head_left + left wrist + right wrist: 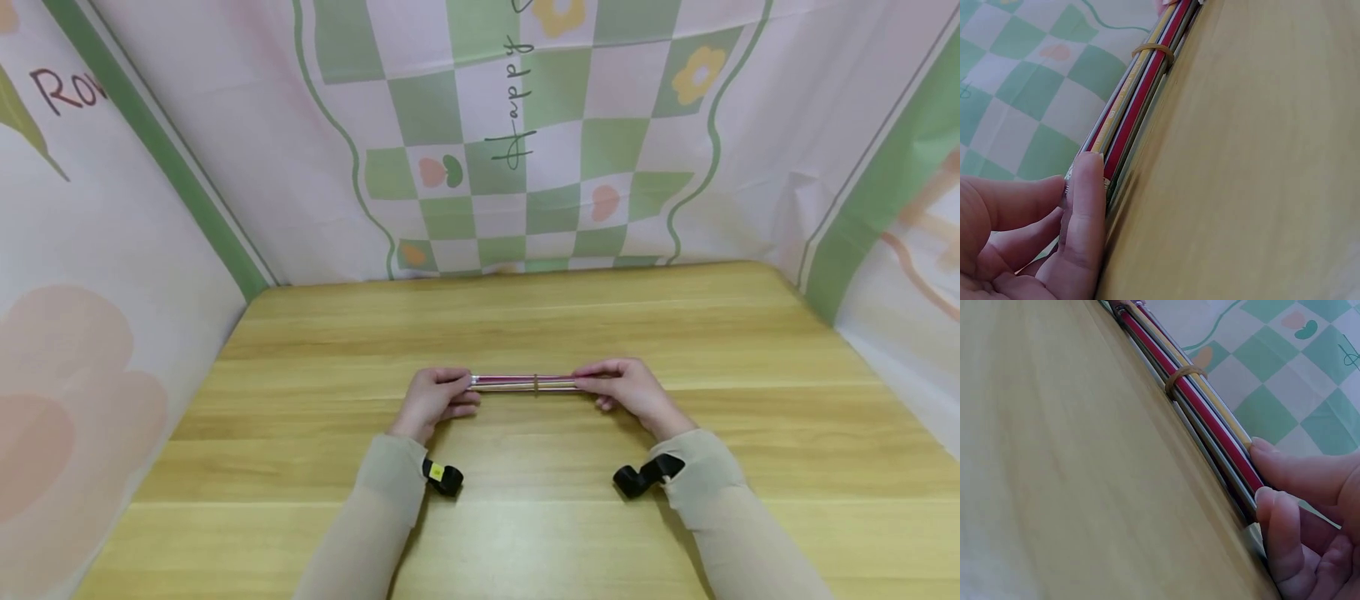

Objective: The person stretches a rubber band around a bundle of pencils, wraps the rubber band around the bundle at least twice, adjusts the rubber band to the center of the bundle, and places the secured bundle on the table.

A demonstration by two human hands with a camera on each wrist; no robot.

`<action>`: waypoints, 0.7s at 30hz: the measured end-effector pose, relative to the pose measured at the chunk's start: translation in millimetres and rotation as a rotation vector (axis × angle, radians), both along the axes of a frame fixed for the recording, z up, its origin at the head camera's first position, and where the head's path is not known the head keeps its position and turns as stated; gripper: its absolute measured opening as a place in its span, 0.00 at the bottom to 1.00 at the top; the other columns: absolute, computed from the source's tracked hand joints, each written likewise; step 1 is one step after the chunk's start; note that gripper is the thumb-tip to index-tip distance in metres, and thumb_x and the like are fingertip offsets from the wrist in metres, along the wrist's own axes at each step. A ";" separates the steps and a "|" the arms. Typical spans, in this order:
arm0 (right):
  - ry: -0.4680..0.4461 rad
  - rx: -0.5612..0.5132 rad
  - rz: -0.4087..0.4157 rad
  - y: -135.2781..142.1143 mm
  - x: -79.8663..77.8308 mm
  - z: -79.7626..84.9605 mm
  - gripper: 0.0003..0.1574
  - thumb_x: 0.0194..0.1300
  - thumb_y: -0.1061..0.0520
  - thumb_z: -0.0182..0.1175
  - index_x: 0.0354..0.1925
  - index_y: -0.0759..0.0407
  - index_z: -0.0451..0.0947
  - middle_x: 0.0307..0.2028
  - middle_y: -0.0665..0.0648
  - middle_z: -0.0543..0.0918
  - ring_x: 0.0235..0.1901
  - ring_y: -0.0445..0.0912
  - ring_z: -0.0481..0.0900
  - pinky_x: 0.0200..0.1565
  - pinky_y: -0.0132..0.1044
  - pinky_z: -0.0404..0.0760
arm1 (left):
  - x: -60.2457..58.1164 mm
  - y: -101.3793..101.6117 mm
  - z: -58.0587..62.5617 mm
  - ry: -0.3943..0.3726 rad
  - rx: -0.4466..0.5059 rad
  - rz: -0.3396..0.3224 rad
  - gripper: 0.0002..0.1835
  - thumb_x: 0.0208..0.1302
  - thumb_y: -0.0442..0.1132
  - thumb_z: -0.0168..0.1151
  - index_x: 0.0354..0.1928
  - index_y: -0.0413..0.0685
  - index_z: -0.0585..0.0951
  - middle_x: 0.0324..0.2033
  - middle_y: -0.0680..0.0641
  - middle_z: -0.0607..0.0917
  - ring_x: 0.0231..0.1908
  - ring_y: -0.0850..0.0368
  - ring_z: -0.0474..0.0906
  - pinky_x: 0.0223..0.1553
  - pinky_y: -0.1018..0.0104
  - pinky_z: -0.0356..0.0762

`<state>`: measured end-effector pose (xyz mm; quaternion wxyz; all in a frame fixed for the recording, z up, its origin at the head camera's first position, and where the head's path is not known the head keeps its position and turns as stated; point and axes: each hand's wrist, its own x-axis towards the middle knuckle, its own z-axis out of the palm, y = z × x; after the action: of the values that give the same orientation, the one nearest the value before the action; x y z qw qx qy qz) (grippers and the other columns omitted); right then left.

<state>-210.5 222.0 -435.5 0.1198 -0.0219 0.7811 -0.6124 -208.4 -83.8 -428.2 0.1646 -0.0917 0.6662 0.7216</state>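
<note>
A bundle of striped pencils (pixel 506 383) in red, yellow and dark tones lies crosswise just over the table, between the two hands. Around its middle runs a tan rubber band (pixel 1180 376), also visible in the left wrist view. My left hand (pixel 435 402) pinches the left end of the bundle, where silvery ferrules show beside the fingertips. At the opposite end, my right hand (pixel 632 388) holds the pencils between thumb and fingers. The fingers cover both tips of the bundle.
The wooden table (pixel 525 325) spreads out under both arms. Behind it hangs a printed curtain (pixel 495 225) with green checks, and similar cloth closes off the left and right sides. A small black camera mount (pixel 648 475) sits at each wrist.
</note>
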 end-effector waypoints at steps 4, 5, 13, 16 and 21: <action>0.001 0.012 -0.006 -0.4 -0.6 -1.5 0.24 0.63 0.61 0.67 0.54 0.76 0.78 0.31 0.45 0.86 0.21 0.36 0.77 0.24 0.27 0.84 | 0.3 0.4 0.3 -0.007 0.000 0.018 0.17 0.70 0.31 0.59 0.58 0.31 0.77 0.40 0.38 0.86 0.29 0.59 0.85 0.37 0.65 0.91; 0.001 0.011 -0.007 -0.3 -0.8 -1.8 0.24 0.63 0.61 0.67 0.54 0.76 0.78 0.31 0.45 0.86 0.21 0.36 0.78 0.24 0.27 0.84 | 0.2 0.5 0.4 -0.010 0.001 0.023 0.17 0.69 0.30 0.60 0.58 0.31 0.77 0.39 0.39 0.86 0.28 0.59 0.84 0.36 0.65 0.91; -0.003 -0.007 -0.014 -0.2 0.1 -0.6 0.27 0.64 0.59 0.67 0.55 0.76 0.76 0.30 0.44 0.87 0.22 0.36 0.79 0.25 0.28 0.85 | 0.7 -0.7 0.6 -0.006 -0.001 0.032 0.18 0.69 0.30 0.60 0.58 0.31 0.77 0.40 0.40 0.85 0.27 0.61 0.83 0.35 0.67 0.90; -0.017 -0.009 -0.017 0.3 0.4 1.1 0.30 0.65 0.56 0.67 0.57 0.76 0.75 0.31 0.45 0.87 0.22 0.37 0.79 0.27 0.29 0.86 | 2.3 -1.9 0.8 0.001 0.000 0.039 0.18 0.70 0.32 0.60 0.59 0.31 0.77 0.41 0.40 0.85 0.28 0.60 0.82 0.36 0.66 0.90; -0.056 -0.042 -0.063 1.5 -0.1 7.2 0.29 0.67 0.53 0.65 0.57 0.72 0.76 0.32 0.46 0.87 0.23 0.38 0.81 0.28 0.30 0.88 | 1.6 -4.9 2.4 0.018 -0.047 0.041 0.19 0.71 0.34 0.59 0.60 0.33 0.77 0.40 0.41 0.84 0.27 0.61 0.81 0.35 0.66 0.90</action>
<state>-210.6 223.5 -428.3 0.1217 0.0173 0.7648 -0.6325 -206.9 -88.6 -425.7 0.1418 -0.1028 0.6825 0.7096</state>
